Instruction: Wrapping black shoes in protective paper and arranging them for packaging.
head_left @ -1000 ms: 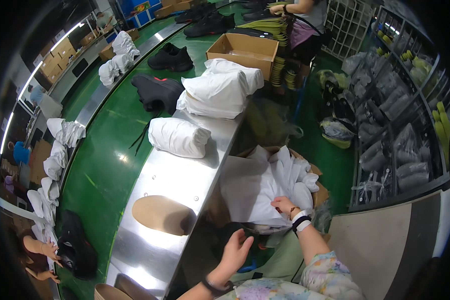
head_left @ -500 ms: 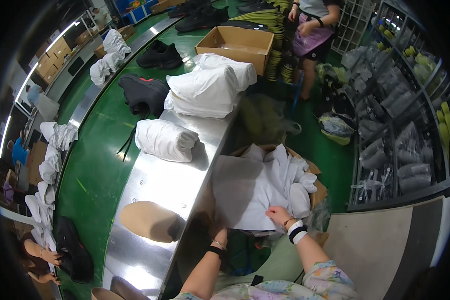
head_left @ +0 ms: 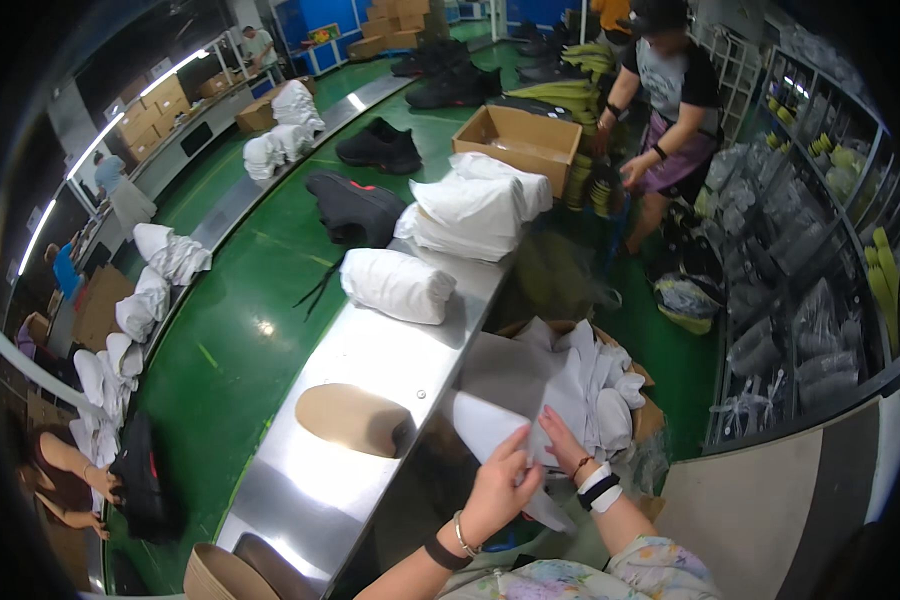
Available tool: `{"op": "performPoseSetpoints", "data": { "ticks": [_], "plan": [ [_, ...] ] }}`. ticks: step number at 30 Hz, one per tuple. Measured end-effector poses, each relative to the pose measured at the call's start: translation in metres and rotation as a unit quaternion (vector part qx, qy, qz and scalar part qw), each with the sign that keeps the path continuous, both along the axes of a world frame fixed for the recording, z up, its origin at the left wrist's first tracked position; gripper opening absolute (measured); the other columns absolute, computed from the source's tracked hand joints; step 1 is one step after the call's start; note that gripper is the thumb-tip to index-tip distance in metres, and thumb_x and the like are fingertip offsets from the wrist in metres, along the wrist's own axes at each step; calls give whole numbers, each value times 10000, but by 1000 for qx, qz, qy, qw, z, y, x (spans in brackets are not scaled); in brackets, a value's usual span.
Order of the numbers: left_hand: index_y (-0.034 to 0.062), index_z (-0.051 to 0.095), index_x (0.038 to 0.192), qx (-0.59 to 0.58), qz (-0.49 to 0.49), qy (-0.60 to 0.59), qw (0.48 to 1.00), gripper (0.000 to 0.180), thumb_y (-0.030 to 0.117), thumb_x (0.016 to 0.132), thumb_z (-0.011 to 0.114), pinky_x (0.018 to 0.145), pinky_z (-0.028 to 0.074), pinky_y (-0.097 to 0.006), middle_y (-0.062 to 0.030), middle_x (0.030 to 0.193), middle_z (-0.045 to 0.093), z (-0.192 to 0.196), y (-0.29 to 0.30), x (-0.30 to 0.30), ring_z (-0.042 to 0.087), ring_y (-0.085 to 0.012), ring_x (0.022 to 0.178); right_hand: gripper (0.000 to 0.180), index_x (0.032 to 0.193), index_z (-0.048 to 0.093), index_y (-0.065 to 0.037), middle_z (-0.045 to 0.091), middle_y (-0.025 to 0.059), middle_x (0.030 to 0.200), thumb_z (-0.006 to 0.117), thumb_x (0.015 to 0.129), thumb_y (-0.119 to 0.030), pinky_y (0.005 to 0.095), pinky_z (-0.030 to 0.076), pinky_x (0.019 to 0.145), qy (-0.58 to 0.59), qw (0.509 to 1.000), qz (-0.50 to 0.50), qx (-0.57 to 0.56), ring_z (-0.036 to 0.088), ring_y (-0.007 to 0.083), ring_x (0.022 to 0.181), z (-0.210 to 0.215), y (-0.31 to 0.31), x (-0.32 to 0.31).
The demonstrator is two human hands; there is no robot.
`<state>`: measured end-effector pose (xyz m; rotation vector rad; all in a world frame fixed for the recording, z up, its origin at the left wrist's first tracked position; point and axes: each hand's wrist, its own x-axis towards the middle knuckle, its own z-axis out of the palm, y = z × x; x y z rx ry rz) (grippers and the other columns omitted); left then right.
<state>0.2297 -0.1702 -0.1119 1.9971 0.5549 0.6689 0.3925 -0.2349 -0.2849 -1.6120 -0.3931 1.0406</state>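
A white paper sheet [head_left: 485,420] is raised and bent over in front of me, above a stack of white paper [head_left: 510,368]. My left hand [head_left: 502,492] pinches the sheet near its folded edge. Close beside it, my right hand [head_left: 564,440] has its fingers stretched out along the paper. Crumpled white paper [head_left: 610,415] fills a cardboard box [head_left: 652,418] under and beyond the sheet. On the metal ledge to my left lies a tan shoe-shaped form [head_left: 345,418]. Farther up the ledge sits a white paper-wrapped bundle [head_left: 398,285].
Larger wrapped bundles [head_left: 465,215] and an open cardboard box [head_left: 518,140] stand farther along. Black shoes [head_left: 355,208] rest on the green conveyor belt [head_left: 255,310]. A co-worker [head_left: 670,100] stands at the far right, near a rack of bagged items [head_left: 800,270]. Brown forms [head_left: 235,575] sit at lower left.
My left hand has risen and moved right, bringing the sheet's near edge up and folding it. My right hand's fingers have straightened. The view has shifted, so the co-worker shows more fully.
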Motion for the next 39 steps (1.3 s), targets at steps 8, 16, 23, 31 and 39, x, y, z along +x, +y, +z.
{"op": "performPoseSetpoints", "data": {
  "ticks": [8,16,23,31,39],
  "plan": [
    [-28,584,1073,-155,20,-61,986,396,127,740,731,602,457,-249,-104,799,613,-21,14,-17,513,-117,632,336,1179,491,-57,545,56,1141,446,942,-290,321,394,918,80,972,70,211,507,182,1055,100,6,-62],
    [-5,642,927,-342,30,-80,936,207,143,795,702,599,415,-191,21,780,607,-6,11,-14,489,-29,672,167,1010,576,-29,613,37,934,548,893,-145,279,465,754,272,934,-98,212,581,132,830,115,-6,-69],
    [-23,641,915,-262,90,12,961,182,118,807,679,567,393,-190,21,726,580,5,11,-48,481,-33,651,159,868,591,19,606,38,799,617,816,-129,273,456,629,9,972,-226,61,548,135,687,-16,10,45],
    [-24,647,869,-329,129,72,933,167,114,793,702,551,390,-186,22,706,584,-19,13,-63,481,-31,626,191,850,605,-12,632,207,793,526,819,-183,461,478,672,-431,839,-130,-305,612,371,769,-53,21,146],
    [-40,615,793,-216,123,133,959,222,169,786,689,537,425,-250,-96,626,587,-61,23,3,494,-85,574,187,931,596,-53,630,206,923,480,826,-157,464,477,745,-408,817,2,-408,598,387,895,-43,27,166]
  ]
}}
